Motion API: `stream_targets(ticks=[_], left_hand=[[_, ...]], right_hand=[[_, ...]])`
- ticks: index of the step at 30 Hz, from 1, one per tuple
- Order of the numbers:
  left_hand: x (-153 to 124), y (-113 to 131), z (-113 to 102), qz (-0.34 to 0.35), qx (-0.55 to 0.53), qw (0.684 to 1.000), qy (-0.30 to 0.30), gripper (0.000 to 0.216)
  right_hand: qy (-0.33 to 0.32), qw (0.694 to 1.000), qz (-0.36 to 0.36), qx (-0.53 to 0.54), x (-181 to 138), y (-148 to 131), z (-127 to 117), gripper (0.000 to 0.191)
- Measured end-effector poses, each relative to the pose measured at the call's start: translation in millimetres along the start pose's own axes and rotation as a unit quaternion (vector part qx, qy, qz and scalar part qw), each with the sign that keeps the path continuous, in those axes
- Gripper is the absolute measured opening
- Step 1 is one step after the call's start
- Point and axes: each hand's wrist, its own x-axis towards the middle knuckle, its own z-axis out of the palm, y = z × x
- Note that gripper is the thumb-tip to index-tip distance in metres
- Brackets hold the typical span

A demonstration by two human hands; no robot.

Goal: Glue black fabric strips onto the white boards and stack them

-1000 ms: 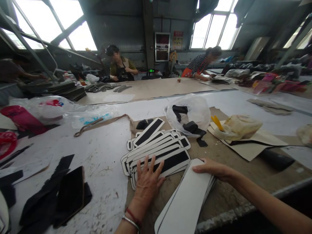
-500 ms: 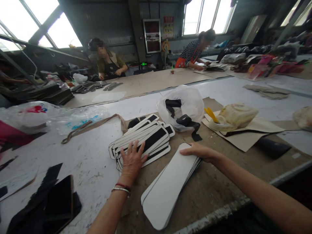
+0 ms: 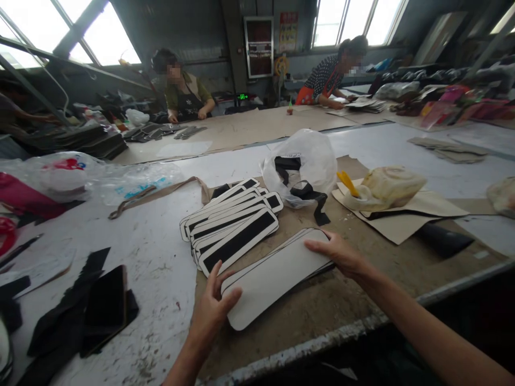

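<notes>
A stack of long white rounded pieces (image 3: 273,276) lies on the brown sheet near the table's front edge. My left hand (image 3: 213,308) grips its near end, thumb on top. My right hand (image 3: 340,254) holds its far end, fingers resting over the top piece. Just behind the stack, a fanned pile of white pieces with black centre strips (image 3: 231,228) lies untouched.
A clear plastic bag with black straps (image 3: 300,166) sits behind the piles. A cream cloth bundle with a yellow tool (image 3: 386,187) lies at right. Black scraps (image 3: 88,313) and plastic bags (image 3: 72,174) are at left. Two people work at the far table (image 3: 249,128).
My left hand left the black-striped pile and took the near end of the white stack. The white stack has turned more crosswise, between both hands.
</notes>
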Motion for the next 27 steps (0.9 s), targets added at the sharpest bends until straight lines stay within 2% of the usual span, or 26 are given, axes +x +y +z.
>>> stream_targets(ticks=[2, 3, 6, 9, 12, 16, 20, 23, 25, 27], left_hand=[[-9.6, -1.2, 0.9, 0.014, 0.015, 1.0, -0.008, 0.077], [-12.4, -1.7, -0.8, 0.043, 0.044, 0.998, -0.013, 0.068], [-18.1, -10.0, -9.7, 0.191, 0.15, 0.97, -0.029, 0.046], [-23.2, -29.4, -12.5, 0.317, 0.21, 0.924, -0.03, 0.045], [-24.7, -48.2, -7.9, 0.353, 0.239, 0.904, -0.021, 0.053], [-19.8, -56.2, -5.2, 0.323, 0.253, 0.912, -0.014, 0.069], [-17.0, -36.3, -2.9, 0.262, 0.225, 0.938, 0.019, 0.063], [-20.4, -11.1, 6.5, 0.116, 0.185, 0.975, 0.04, 0.065], [-21.9, 0.2, 15.3, -0.008, 0.134, 0.991, 0.014, 0.065], [-19.9, 3.9, 23.5, -0.071, 0.113, 0.991, -0.025, 0.062]], right_hand=[[0.023, 0.997, -0.065, -0.045, -10.1, -2.4, -1.0, 0.055], [0.029, 0.992, -0.1, -0.07, -14.8, -2.7, -3.0, 0.055], [0.005, 0.969, -0.189, -0.162, -26.5, 4.4, -13.7, 0.056], [-0.039, 0.936, -0.221, -0.271, -31.3, 26.6, -24.4, 0.061], [-0.043, 0.913, -0.238, -0.327, -29.4, 53.2, -28.5, 0.06], [-0.021, 0.907, -0.251, -0.338, -24.8, 66.4, -26.1, 0.062], [-0.045, 0.93, -0.209, -0.299, -24.4, 47.0, -25.4, 0.06], [-0.097, 0.958, -0.13, -0.238, -26.8, 25.0, -32.4, 0.061], [-0.123, 0.961, -0.082, -0.236, -29.8, 14.6, -39.6, 0.058], [-0.132, 0.951, -0.052, -0.276, -33.2, 8.5, -46.4, 0.056]])
